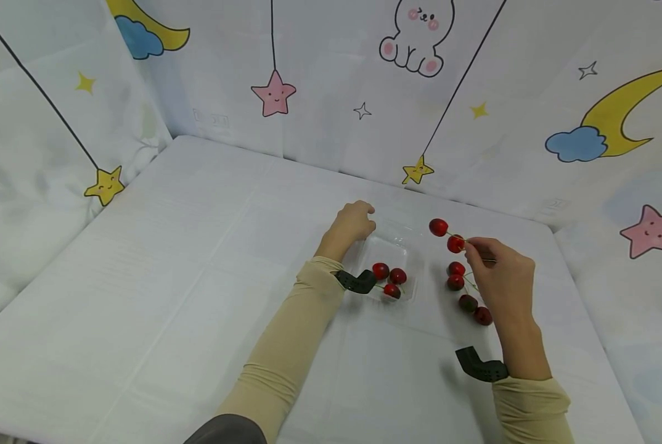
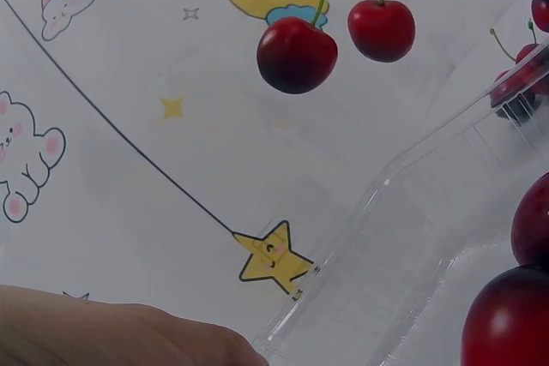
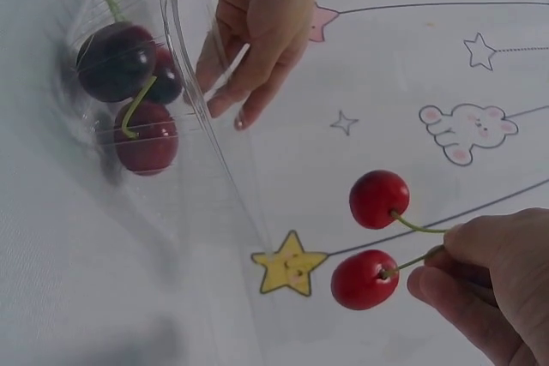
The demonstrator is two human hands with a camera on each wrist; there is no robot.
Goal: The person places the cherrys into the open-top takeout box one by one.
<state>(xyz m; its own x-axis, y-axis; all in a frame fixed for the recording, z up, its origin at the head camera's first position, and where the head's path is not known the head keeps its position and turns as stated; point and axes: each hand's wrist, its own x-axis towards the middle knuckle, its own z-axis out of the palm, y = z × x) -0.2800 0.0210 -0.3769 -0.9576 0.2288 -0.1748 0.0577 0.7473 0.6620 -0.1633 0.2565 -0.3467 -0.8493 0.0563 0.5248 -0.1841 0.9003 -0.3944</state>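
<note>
My right hand [image 1: 500,271] pinches the stems of two red cherries [image 3: 364,280] between thumb and fingers. The pair dangles in the air to the right of a clear plastic container [image 1: 412,290]. Three dark red cherries [image 1: 397,276] lie inside the container, their stems partly showing. At its far left edge, my left hand [image 1: 349,229] holds the rim with bent fingers; the fingertips show by the clear wall in the right wrist view. More cherries [image 1: 455,282] with green stems lie on the table below my right hand.
A white-covered table [image 1: 198,265] extends widely to the left. Behind it stands a white cloth backdrop [image 1: 320,129] printed with stars, moons and a bear. Each wrist bears a black camera mount [image 1: 481,367].
</note>
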